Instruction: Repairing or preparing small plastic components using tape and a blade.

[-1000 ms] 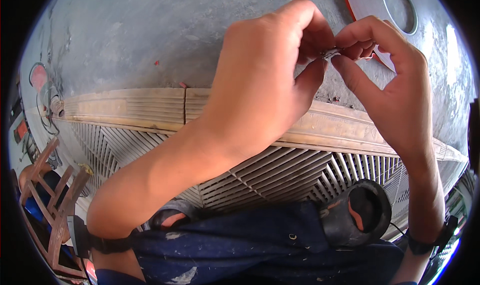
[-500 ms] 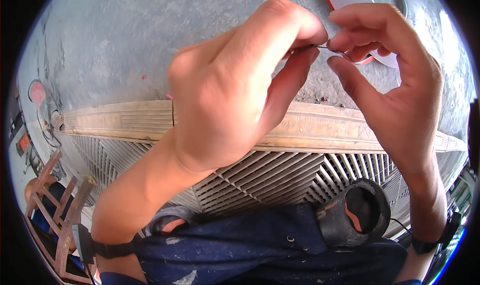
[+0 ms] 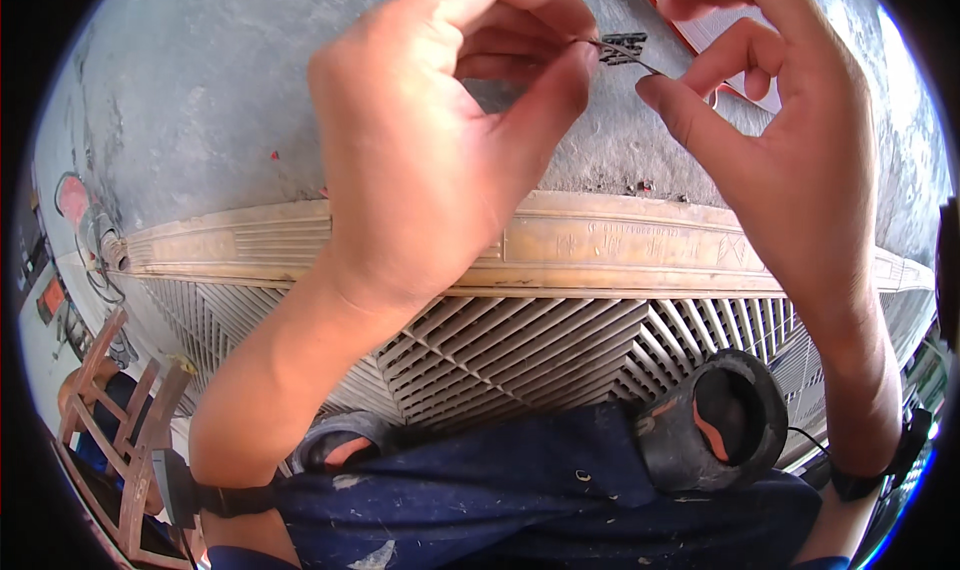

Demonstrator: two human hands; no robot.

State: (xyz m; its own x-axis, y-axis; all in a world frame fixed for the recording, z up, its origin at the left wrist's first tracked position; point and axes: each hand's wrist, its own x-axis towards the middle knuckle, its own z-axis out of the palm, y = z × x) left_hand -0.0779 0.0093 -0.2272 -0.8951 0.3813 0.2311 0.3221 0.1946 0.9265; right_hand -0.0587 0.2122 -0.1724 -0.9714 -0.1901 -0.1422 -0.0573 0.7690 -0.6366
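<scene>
Over a grey stained surface point(image 3: 230, 80), my left hand point(image 3: 430, 130) pinches one end of a thin, dark, wire-like strip point(image 3: 628, 56) between thumb and forefinger. My right hand point(image 3: 790, 160) holds the strip's other end at its thumb and forefinger, its other fingers loosely curled. Between the hands the strip slants down to the right, slightly bowed. Just behind it on the surface lies a black ribbed piece point(image 3: 624, 47), partly covered by my left fingertips. What exactly the strip is, I cannot make out.
A red-edged flat object point(image 3: 735, 35) lies behind my right hand. Tan moulded edging point(image 3: 600, 240) and slatted grating point(image 3: 520, 340) run across, with dark shoes point(image 3: 715, 420) below. At left stand a brown wooden frame point(image 3: 120, 440), a person beside it, and coiled cable point(image 3: 95, 250).
Both hands have moved up, the left one also leftward. The strip now shows longer between them. The black ribbed piece has come into view behind it.
</scene>
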